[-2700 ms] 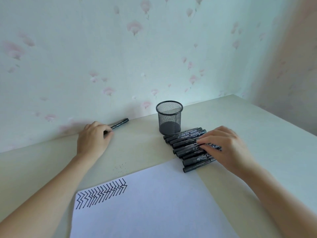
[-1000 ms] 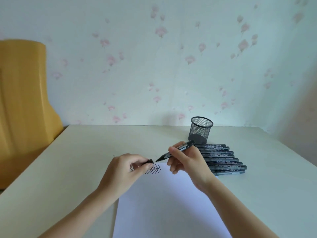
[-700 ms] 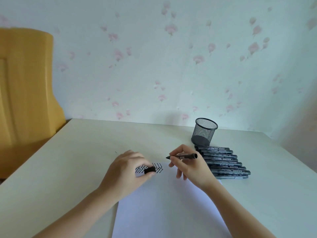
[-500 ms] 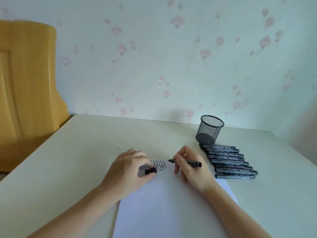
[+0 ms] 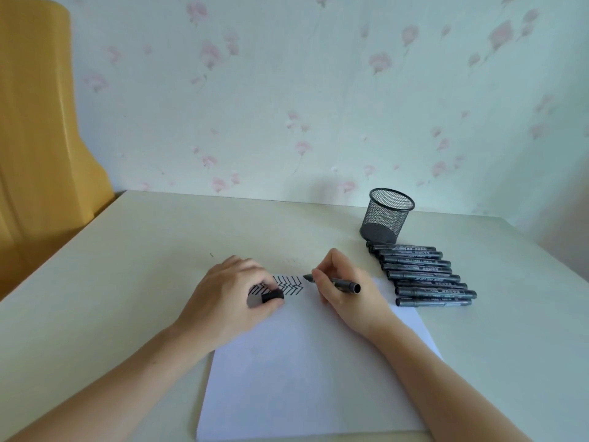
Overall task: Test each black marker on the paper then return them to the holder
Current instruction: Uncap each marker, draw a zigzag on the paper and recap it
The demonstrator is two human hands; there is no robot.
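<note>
A marker (image 5: 338, 282) is gripped by the right hand (image 5: 345, 290), tip at the paper (image 5: 302, 371). Its cap (image 5: 272, 295) is pinched by the left hand (image 5: 228, 301).

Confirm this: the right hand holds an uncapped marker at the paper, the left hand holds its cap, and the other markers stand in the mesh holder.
One thing is wrong. The head view shows the other markers lying in a row on the table beside the mesh holder, not standing in it. The rest holds: right hand, uncapped marker, left hand, cap.
</note>
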